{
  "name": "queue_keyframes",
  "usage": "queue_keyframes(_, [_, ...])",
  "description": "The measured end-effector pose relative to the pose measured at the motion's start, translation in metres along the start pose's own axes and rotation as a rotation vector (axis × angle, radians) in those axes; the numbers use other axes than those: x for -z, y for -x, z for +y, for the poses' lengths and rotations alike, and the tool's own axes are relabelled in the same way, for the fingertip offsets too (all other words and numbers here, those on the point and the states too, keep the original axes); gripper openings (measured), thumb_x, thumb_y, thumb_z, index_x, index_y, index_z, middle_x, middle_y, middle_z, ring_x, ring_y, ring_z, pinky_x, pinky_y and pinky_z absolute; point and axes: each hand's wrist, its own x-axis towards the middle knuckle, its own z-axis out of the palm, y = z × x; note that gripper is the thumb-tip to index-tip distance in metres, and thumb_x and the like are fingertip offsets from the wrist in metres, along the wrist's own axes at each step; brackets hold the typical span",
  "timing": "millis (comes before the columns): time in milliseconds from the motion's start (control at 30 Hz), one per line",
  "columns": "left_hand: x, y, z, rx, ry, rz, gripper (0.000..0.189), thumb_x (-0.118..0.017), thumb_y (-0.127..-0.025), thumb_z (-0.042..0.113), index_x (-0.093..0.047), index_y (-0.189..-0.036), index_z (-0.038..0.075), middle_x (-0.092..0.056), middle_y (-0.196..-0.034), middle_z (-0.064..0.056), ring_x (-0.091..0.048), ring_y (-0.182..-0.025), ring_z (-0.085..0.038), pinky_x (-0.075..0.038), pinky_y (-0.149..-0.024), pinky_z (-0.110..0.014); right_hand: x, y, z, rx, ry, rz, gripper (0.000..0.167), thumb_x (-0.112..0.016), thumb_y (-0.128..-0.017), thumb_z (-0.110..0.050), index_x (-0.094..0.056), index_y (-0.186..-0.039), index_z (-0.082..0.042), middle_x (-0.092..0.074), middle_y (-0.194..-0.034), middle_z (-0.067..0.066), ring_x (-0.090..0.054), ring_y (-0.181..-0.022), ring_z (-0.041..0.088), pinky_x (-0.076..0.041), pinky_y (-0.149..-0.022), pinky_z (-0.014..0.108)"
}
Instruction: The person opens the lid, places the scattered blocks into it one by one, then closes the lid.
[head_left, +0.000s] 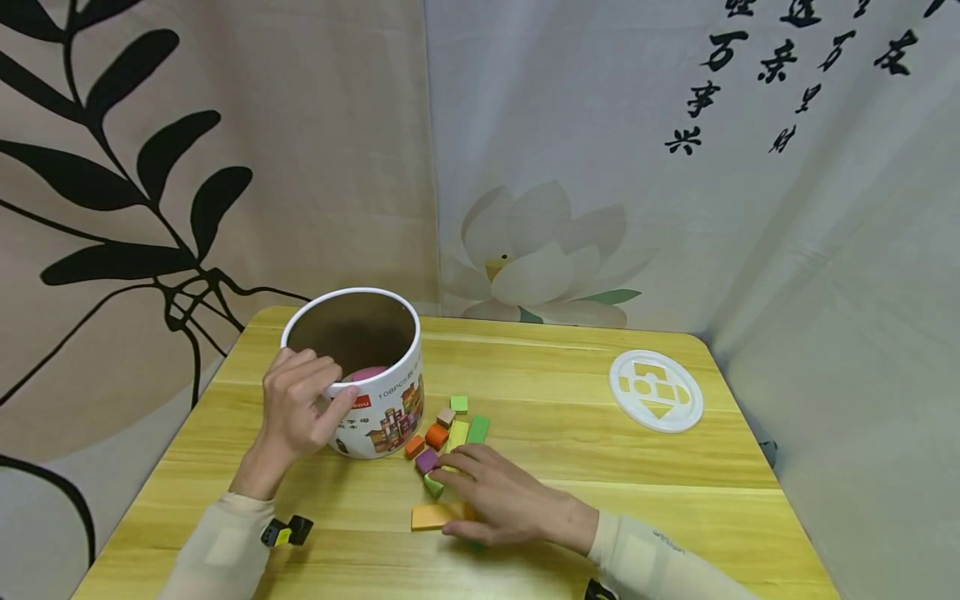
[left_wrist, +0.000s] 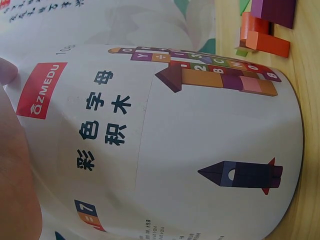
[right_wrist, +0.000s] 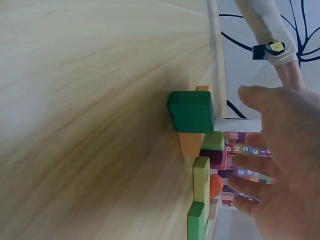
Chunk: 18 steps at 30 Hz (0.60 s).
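Note:
My left hand [head_left: 300, 400] grips the near rim of a white printed bucket [head_left: 386, 421], thumb outside and fingers over the edge. A pink piece [head_left: 365, 373] shows inside the bucket. Low over the toy blocks, my right hand [head_left: 510, 496] spreads its fingers; whether they touch any is hard to tell. Near its fingers lie a purple block [head_left: 426, 461], a light green block [head_left: 432, 485] and a long orange block [head_left: 429, 517], partly hidden by the hand. In the right wrist view a dark green block [right_wrist: 192, 111] stands before the orange one, apart from the palm.
Beyond the right fingers lie a yellow block [head_left: 457, 435], a green block [head_left: 477, 430], a small light green block [head_left: 459, 404] and orange pieces [head_left: 437, 436]. A white round lid with cut-out shapes [head_left: 678, 420] lies at the right of the wooden table [head_left: 735, 500]. Printed curtains hang behind.

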Motion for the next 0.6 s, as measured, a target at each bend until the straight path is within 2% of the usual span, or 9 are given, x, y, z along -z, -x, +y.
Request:
queue_keyframes(133, [0.000,0.000,0.000,-0.001,0.001,-0.001,0.039,-0.059,-0.087,0.038,-0.046,-0.058,0.016,-0.042,-0.052,0.003,-0.033,-0.058,-0.014,-0.026,-0.069,-0.035,-0.005,-0.001,-0.002,0.022,0.048,-0.007,0.065,-0.064,-0.109,-0.060,-0.061,-0.158,-0.016,-0.068,-0.157,0.004,-0.064,-0.144,0.020,-0.050,-0.126,0.040])
queue_keyframes(600, [0.001,-0.001,0.000,0.004,0.005,-0.005,0.039,-0.060,-0.086,0.037,-0.045,-0.058,0.015,-0.040,-0.051,0.002,-0.031,-0.058,-0.013,-0.026,-0.069,-0.035,-0.015,-0.006,-0.001,0.054,0.052,-0.019,0.058,-0.079,-0.103,-0.047,-0.065,-0.152,-0.019,-0.076,-0.135,-0.004,-0.071,-0.120,0.011,-0.057,-0.110,0.030])
